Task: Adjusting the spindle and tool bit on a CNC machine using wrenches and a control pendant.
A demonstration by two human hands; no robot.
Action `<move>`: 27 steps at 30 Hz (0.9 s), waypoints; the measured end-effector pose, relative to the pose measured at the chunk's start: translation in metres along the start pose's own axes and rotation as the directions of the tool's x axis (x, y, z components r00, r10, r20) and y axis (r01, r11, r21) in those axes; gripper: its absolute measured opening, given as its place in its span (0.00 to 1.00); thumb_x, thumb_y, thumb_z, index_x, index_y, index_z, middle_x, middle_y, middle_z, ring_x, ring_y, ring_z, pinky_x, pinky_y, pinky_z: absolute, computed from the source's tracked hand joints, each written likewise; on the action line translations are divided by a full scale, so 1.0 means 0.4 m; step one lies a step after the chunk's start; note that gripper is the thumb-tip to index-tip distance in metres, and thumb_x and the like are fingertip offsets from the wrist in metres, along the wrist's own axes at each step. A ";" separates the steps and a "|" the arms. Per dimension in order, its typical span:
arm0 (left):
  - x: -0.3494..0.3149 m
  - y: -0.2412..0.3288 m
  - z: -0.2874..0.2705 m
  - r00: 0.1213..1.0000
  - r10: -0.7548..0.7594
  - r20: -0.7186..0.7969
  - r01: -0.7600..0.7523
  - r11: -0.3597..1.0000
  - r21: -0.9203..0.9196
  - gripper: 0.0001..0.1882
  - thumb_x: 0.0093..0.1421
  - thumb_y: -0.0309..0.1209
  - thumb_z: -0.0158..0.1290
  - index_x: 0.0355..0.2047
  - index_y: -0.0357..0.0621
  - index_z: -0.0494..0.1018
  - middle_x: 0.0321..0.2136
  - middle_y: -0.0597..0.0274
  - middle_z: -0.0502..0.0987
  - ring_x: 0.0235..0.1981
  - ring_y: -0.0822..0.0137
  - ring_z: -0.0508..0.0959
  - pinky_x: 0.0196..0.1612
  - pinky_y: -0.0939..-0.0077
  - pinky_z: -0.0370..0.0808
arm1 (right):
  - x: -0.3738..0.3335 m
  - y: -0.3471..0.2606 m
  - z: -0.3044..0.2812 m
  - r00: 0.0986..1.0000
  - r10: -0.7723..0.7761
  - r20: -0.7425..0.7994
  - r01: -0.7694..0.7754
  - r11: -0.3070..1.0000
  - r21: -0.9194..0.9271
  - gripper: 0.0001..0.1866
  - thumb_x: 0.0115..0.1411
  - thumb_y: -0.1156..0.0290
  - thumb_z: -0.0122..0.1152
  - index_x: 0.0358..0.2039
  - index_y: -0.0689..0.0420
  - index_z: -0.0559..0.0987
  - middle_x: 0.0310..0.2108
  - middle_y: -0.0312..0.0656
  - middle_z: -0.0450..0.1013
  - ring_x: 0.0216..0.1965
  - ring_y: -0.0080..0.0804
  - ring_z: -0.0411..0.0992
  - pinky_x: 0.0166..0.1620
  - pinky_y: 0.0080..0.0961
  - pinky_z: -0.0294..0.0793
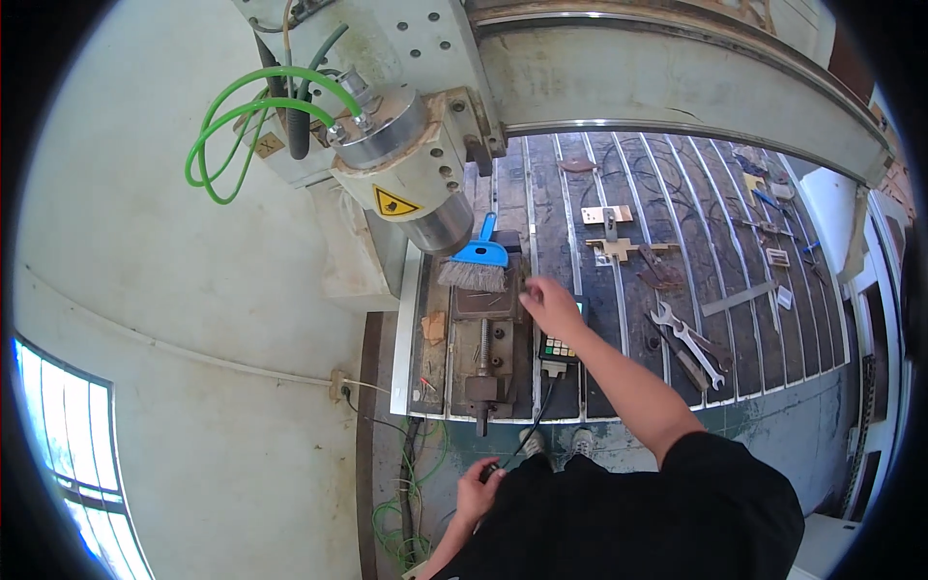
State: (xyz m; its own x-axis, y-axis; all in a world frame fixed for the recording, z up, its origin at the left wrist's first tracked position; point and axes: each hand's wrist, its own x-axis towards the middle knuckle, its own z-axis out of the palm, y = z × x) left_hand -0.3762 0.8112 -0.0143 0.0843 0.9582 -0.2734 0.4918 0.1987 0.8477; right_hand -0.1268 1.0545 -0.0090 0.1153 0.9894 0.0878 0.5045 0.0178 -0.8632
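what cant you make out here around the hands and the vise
Head view only:
- Right hand: its fingertips face away over the vise, so any grip or contact is hidden.
- Left hand: closed around a small dark thing, too small to identify.
- Keypad controller: partly covered by the right wrist.
- Blue brush: handle end partly behind the spindle.

Machine workshop. CNC router with spindle (411,155) on a gantry (677,87), green hoses (232,126) looped beside it. Slotted bed (677,290) carries a vise (483,338), brush (478,266), wrenches (691,343), clamps (619,242) and small scrap pieces. Control pendant (559,348) lies on the bed, cables run down to a worn concrete floor (773,425). Plain painted wall (145,319), window (68,435) low left.
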 end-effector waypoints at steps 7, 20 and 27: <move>0.146 0.008 -0.071 0.960 0.078 -0.269 -0.174 0.919 -0.354 0.07 0.58 0.27 0.46 0.35 0.37 0.69 0.21 0.68 0.67 0.22 0.78 0.66 0.27 0.84 0.65 | 0.245 -0.019 0.087 0.999 0.048 -0.005 -0.047 0.948 -0.314 0.24 0.49 0.53 0.58 0.41 0.56 0.70 0.39 0.47 0.68 0.43 0.44 0.68 0.43 0.39 0.68; 0.279 0.069 -0.089 0.964 0.145 -0.221 -0.226 0.888 -0.401 0.08 0.61 0.31 0.44 0.37 0.40 0.66 0.21 0.68 0.67 0.22 0.79 0.65 0.27 0.85 0.64 | 0.343 -0.012 0.125 0.948 0.274 0.161 -0.226 0.937 -0.266 0.19 0.48 0.58 0.60 0.37 0.55 0.72 0.40 0.45 0.68 0.42 0.41 0.69 0.42 0.38 0.68; 0.351 0.093 -0.042 0.963 0.075 -0.258 -0.176 0.901 -0.396 0.09 0.61 0.29 0.43 0.40 0.39 0.65 0.20 0.68 0.67 0.22 0.78 0.66 0.30 0.84 0.66 | 0.289 -0.046 0.112 0.993 0.115 0.034 -0.096 0.929 -0.357 0.14 0.50 0.59 0.58 0.32 0.54 0.74 0.38 0.44 0.68 0.42 0.43 0.67 0.42 0.39 0.68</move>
State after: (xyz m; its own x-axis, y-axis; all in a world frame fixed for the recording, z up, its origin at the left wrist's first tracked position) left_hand -0.3605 0.9565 -0.0134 -0.1059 0.9909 -0.0826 0.0848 0.0917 0.9922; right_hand -0.1610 1.1752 -0.0049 0.1438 0.9892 -0.0288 0.7630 -0.1293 -0.6333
